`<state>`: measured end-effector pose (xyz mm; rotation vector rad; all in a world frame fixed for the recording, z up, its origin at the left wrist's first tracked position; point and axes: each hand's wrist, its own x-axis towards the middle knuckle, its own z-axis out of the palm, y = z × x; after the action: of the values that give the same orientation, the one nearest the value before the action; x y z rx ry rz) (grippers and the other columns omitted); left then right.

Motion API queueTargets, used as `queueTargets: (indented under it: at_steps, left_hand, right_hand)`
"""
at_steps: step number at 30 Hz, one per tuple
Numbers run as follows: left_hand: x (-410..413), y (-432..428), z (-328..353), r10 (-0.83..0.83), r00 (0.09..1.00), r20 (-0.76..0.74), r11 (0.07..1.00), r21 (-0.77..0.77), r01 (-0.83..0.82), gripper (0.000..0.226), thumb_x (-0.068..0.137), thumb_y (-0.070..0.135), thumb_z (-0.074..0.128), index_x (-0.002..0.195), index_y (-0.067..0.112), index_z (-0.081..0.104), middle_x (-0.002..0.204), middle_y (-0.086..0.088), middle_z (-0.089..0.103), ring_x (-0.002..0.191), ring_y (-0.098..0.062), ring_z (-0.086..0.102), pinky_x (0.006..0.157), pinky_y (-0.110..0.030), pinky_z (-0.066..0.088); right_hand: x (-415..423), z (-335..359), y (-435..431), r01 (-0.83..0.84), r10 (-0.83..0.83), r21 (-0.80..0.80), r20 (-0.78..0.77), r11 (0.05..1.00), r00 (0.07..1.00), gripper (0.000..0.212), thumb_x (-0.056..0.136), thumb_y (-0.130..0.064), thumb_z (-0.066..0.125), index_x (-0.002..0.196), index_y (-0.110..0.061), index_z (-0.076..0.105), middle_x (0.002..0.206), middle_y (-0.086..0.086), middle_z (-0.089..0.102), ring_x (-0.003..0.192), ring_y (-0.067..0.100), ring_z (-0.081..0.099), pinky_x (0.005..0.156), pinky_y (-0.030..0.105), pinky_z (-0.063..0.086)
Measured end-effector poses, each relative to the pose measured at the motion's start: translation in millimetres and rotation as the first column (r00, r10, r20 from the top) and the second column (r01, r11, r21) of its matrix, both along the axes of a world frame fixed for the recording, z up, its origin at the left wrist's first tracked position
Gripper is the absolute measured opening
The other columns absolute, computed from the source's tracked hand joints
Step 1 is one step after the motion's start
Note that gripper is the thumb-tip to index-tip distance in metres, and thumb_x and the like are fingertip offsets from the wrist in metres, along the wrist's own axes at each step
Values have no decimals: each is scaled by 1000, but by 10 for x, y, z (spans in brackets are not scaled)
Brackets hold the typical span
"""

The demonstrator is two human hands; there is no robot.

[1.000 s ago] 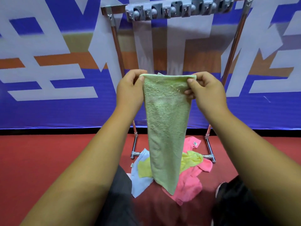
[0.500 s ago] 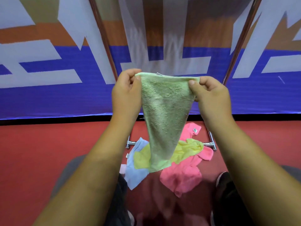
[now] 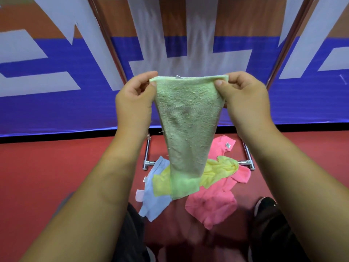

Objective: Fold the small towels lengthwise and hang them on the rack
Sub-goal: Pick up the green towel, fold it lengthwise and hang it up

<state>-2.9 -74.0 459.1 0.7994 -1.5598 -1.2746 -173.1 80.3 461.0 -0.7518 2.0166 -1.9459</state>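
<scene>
A blue, white and orange banner (image 3: 56, 103) fills the wall behind the green towel (image 3: 187, 120), and red floor (image 3: 47, 176) spreads below it. The metal rack (image 3: 147, 156) stands behind the towel, one upright rising on each side of it. The towel hangs in the air, folded narrow, its top edge stretched level and its lower end tapering down. The left hand (image 3: 134, 103) pinches its top left corner between thumb and curled fingers; the right hand (image 3: 245, 99) pinches the top right corner the same way. Below its lower end, crumpled on the floor, lie a pink towel (image 3: 213, 205) to the right, a light blue towel (image 3: 153, 201) to the left and a yellow towel (image 3: 217, 171) behind. A black shoe (image 3: 264, 205) sits lower right of it. A small white tag (image 3: 178, 77) stands on its top edge.
</scene>
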Motion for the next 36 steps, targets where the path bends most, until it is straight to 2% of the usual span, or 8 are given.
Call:
queueTargets:
  at_steps: [5,13,17,19,23,31,34,36]
  left_hand:
    - [-84,-18,8,-60,989,-138,983,166,83,26,97,15,73,122,18,81,115,-14,80,99,-24,71,98,-48,58]
    - [-57,52,77,-109,982,-153,981,146,132,22,103,14,69,122,17,79,115,-23,78,100,-26,70,101,-51,58]
    - [-46,45,88,-87,990,-113,990,104,99,21,100,21,72,118,23,83,103,-18,78,92,-29,66,96,-64,57]
    - [-39,69,98,-79,992,-95,993,81,87,22,101,20,70,120,21,82,107,-11,81,96,-30,74,92,-61,60]
    - [-37,139,106,-91,991,-95,991,90,99,26,103,16,69,127,15,79,112,-10,82,113,-33,76,95,-55,64]
    - [-115,297,92,-38,991,-125,975,213,65,23,100,14,72,120,17,81,109,-18,79,92,-25,71,93,-62,62]
    - [-188,365,48,-36,988,-148,958,275,76,21,96,14,72,113,19,83,102,-21,78,88,-23,64,93,-66,58]
    - [-211,354,30,-24,986,-167,940,332,79,21,94,12,72,111,18,83,95,-14,76,85,-22,65,88,-59,62]
  right_hand:
    - [2,6,-23,11,-8,-37,67,999,998,9,94,-26,77,96,-20,84,80,-3,79,78,12,70,88,59,63]
    - [31,45,15,36,-31,-56,89,998,996,10,96,-27,76,95,-20,83,85,5,78,81,13,69,91,62,61]
    - [49,43,16,51,-48,-45,71,998,996,14,95,-30,74,93,-17,82,97,17,80,81,15,69,89,63,61]
    - [60,49,27,54,-50,-43,89,998,995,15,94,-31,75,92,-18,82,95,14,82,82,16,71,90,62,61]
    - [81,72,48,67,-63,-37,109,997,992,13,94,-29,76,89,-19,82,83,3,79,77,14,69,87,58,62]
    - [145,86,37,105,-104,-6,80,994,991,16,96,-26,74,93,-12,81,92,18,78,75,14,65,77,50,62]
    - [169,45,3,108,-109,14,97,994,989,17,96,-25,72,92,-10,78,78,6,71,72,12,60,67,36,52]
    - [148,20,-6,138,-143,41,158,990,977,17,96,-26,72,92,-11,79,75,-2,70,67,10,61,65,29,51]
